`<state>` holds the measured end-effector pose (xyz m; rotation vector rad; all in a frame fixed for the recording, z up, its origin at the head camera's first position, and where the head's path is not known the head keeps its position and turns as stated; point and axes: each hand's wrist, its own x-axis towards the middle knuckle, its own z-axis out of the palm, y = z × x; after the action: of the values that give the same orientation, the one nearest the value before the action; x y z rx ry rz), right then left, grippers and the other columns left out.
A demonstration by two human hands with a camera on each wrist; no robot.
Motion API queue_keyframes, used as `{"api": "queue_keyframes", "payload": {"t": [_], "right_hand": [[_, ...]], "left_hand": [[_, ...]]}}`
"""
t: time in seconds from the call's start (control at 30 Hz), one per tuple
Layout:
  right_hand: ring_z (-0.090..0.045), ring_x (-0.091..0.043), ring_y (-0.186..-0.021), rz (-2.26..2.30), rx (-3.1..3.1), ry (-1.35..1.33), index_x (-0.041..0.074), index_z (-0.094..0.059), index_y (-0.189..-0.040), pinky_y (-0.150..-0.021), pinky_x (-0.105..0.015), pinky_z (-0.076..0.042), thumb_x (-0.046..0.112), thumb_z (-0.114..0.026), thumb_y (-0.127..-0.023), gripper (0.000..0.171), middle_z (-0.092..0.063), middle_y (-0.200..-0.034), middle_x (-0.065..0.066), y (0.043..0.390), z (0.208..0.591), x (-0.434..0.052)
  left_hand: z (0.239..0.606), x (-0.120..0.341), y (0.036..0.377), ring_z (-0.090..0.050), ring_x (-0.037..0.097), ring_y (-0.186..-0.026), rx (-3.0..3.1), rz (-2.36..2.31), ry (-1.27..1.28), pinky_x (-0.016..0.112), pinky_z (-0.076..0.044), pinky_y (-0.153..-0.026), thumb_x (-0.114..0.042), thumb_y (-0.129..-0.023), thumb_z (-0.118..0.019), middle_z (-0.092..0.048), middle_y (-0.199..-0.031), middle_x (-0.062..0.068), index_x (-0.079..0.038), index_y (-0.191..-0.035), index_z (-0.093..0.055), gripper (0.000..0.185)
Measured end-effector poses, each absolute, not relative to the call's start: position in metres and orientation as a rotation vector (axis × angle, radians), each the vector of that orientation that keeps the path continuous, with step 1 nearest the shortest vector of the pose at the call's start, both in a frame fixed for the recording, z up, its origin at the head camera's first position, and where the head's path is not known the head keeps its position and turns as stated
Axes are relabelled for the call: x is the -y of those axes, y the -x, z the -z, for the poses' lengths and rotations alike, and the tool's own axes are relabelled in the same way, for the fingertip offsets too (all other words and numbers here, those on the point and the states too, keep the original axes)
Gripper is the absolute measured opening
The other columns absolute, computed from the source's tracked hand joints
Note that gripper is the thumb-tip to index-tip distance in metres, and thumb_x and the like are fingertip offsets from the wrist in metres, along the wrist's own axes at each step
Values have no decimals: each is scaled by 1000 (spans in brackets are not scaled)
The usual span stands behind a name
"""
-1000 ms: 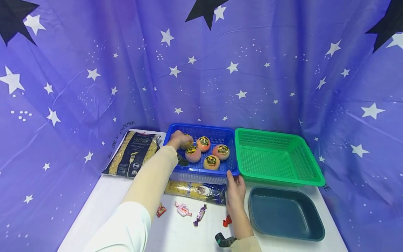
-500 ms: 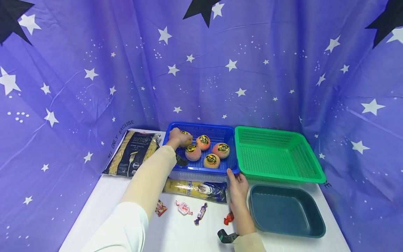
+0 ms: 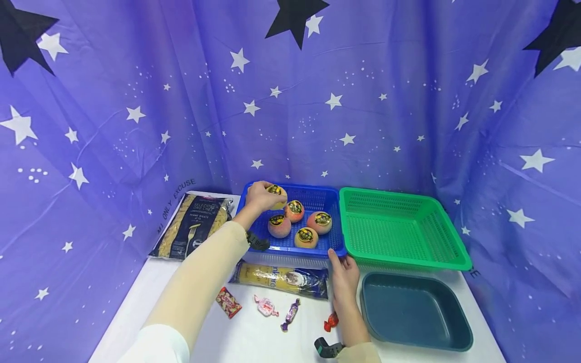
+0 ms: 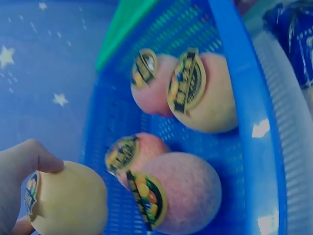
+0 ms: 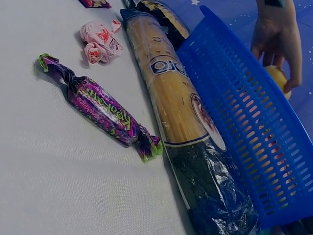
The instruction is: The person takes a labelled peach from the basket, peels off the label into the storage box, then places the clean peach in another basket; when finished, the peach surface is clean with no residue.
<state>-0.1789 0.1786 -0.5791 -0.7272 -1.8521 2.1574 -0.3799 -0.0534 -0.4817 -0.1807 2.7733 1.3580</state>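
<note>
One yellow peach, dark round sticker, gripped by left hand.

Purple star-printed cloth backdrop on three sides, behind a white table.

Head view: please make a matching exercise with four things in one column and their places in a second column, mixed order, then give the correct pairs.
Things:
1. yellow fruit
2. purple candy
3. spaghetti packet
4. dark tray

Places:
A. on the table, just in front of the blue basket
B. in front of the green basket
C. held by the left hand above the blue basket
D. on the white table, between the pink candy and the red candy

Pairs: 1-C, 2-D, 3-A, 4-B
</note>
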Motion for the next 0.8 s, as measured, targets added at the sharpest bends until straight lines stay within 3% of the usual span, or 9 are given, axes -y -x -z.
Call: {"api": "queue_keyframes", "payload": {"t": [0.1, 0.27, 0.47, 0.67, 0.8], "right_hand": [[-42, -45, -162, -2154, 1853, 729, -7, -40, -166, -137, -54, -34, 32, -76, -106, 80, -45, -171, -31, 178, 580, -179], [-42, -45, -162, -2155, 1857, 744, -7, -39, -166, -137, -54, -34, 36, -78, -104, 85, -44, -171, -31, 178, 579, -179], [-43, -45, -162, -2150, 1858, 737, -8, -39, -165, -137, -54, -34, 37, -78, -105, 85, -45, -170, -32, 179, 579, -178], [-42, -45, -163, -2159, 1865, 730, -9, -39, -165, -137, -53, -34, 36, -78, -104, 85, -44, -171, -32, 178, 577, -178], [-42, -45, -162, -2172, 1851, 712, -10, -38, -165, -137, -53, -35, 35, -78, -104, 85, -44, -171, -33, 178, 577, -180]], "left_hand": [[470, 51, 361, -67, 32, -121, -2763, -1477, 123, 45, -64, -99, -41, -80, -93, -75, -127, 10, -13, -137, -73, 66], [460, 52, 338, -67, 30, -124, -2748, -1663, 26, 46, -64, -100, -35, -81, -97, -73, -131, 7, -21, -134, -73, 60], [453, 56, 306, -69, 29, -123, -2747, -1782, -63, 46, -65, -94, -36, -84, -96, -72, -136, 1, -28, -137, -73, 58], [460, 57, 268, -70, 24, -107, -2742, -1920, -186, 40, -63, -80, -29, -81, -95, -75, -130, -3, -33, -139, -74, 61], [472, 54, 241, -66, 18, -114, -2754, -1989, -313, 38, -58, -92, -24, -76, -94, -72, -134, -7, -34, -139, -74, 66]]}}
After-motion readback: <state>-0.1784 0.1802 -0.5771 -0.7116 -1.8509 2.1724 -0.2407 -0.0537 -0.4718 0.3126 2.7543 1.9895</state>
